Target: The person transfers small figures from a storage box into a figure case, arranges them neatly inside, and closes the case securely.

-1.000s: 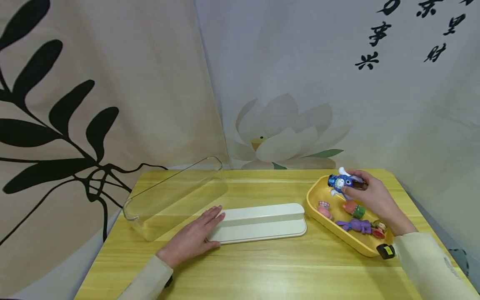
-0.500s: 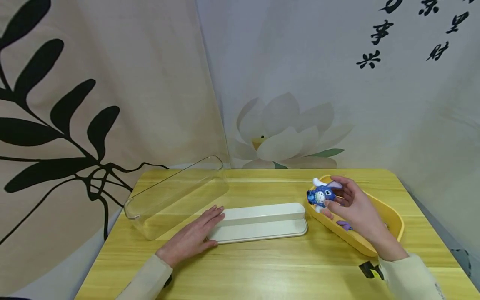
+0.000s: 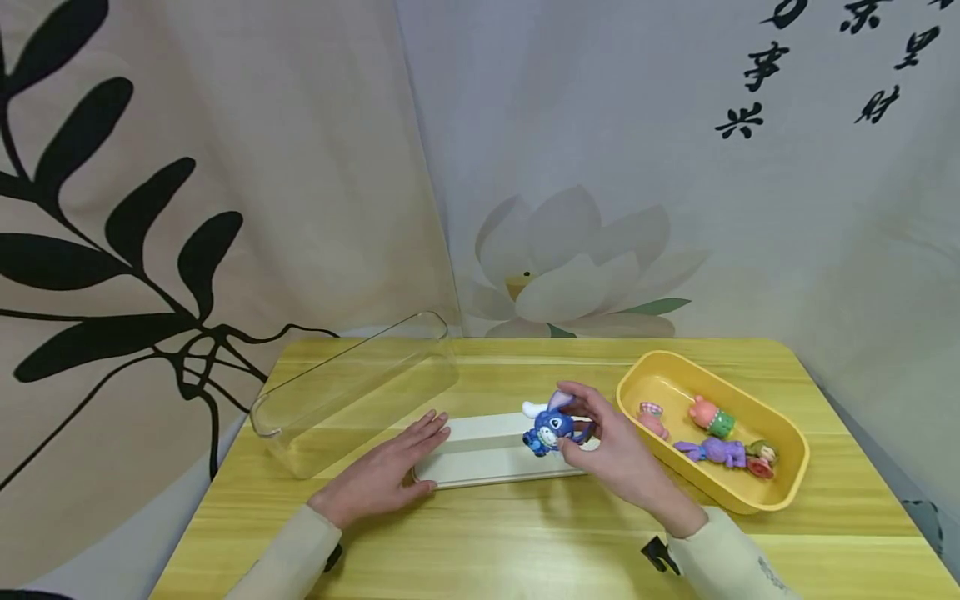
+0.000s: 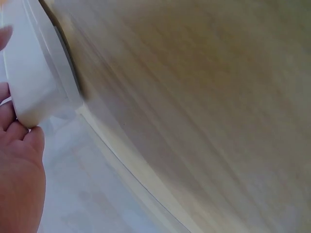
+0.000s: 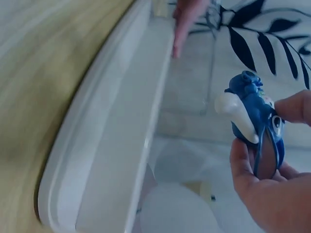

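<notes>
A blue long-eared cartoon figurine (image 3: 553, 431) is held in the air above the right half of a white stepped stand (image 3: 487, 458), pinched in the right hand (image 3: 618, 450) with the thumb on the face side and fingers behind the head. It looks light, stiff and rather smooth, probably moulded plastic or vinyl; the rounded head and trunk seem the surest place for a grip, while the thin ears offer a poorer hold. At the stand's left end, the left hand (image 3: 390, 467) rests with its fingers extended. To the right on the worktop (image 3: 525, 542), a yellow tray (image 3: 678, 387) contains a pink figurine (image 3: 651, 419), a pink-and-green one (image 3: 711, 417), a purple one (image 3: 711, 452) and a red-skirted doll (image 3: 761, 459). On the far left lies a clear plastic cover (image 3: 367, 412). The right wrist view reveals the gap between figurine and stand, which the head view cannot settle; the left wrist view shows fingertips touching the stand's rounded end, and only the head view takes in the tray.
</notes>
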A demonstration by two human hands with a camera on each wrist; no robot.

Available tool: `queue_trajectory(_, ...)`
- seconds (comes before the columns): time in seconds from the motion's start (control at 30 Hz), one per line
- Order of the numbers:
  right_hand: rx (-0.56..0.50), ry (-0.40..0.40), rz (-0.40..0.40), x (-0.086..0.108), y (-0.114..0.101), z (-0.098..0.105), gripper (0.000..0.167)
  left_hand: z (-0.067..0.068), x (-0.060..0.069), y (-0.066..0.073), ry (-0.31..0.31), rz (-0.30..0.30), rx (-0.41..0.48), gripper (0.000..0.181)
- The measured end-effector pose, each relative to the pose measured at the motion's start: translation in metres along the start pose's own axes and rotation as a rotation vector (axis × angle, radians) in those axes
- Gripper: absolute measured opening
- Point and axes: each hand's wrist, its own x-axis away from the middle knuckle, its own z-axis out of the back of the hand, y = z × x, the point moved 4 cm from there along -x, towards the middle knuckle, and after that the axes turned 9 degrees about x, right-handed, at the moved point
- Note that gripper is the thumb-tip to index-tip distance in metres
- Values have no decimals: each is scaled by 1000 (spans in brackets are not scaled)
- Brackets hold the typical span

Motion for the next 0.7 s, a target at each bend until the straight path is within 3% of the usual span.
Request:
queue_trajectory(0.37,80,-123,170,-20,-11,-63,72,0,-2,-3,-64,75,76,84)
queue_trajectory(0.53,100,-185,238,-28,-17,-81,70,-1,-2,-4,-79,92,75,84)
queue_trajectory(0.7,213,-225,293,-33,-20,-94,69,0,-1,-5,-70,94,83,85)
